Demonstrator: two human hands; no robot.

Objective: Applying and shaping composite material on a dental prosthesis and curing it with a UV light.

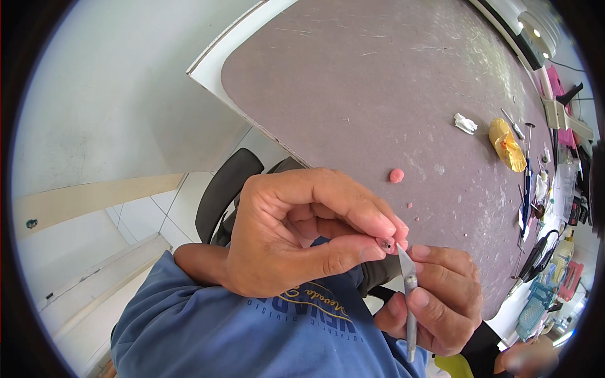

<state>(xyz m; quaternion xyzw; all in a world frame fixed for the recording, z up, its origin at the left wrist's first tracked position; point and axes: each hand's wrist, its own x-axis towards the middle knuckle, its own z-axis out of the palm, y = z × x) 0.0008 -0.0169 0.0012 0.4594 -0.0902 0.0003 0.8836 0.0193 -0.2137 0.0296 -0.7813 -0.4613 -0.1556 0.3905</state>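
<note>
My left hand (290,233) pinches a small pink piece with a dark, metallic centre (387,244) between thumb and fingertips, above the table's near edge. My right hand (444,296) grips a silver craft knife (411,315), handle pointing down, its pointed blade at the right side of the pink piece. Whether the blade cuts into it I cannot tell. On the grey-brown tabletop (328,94) just beyond my fingers lie a round pink lump (396,176) and small pink crumbs (409,205).
White tissue (465,123), crumpled yellow material (507,145) and slim tools (526,195) lie on the right, beside a lamp (542,38), turquoise trays (535,302) and clutter. A black chair (220,195) stands below the table's left edge. Another person (523,359) is partly visible at lower right.
</note>
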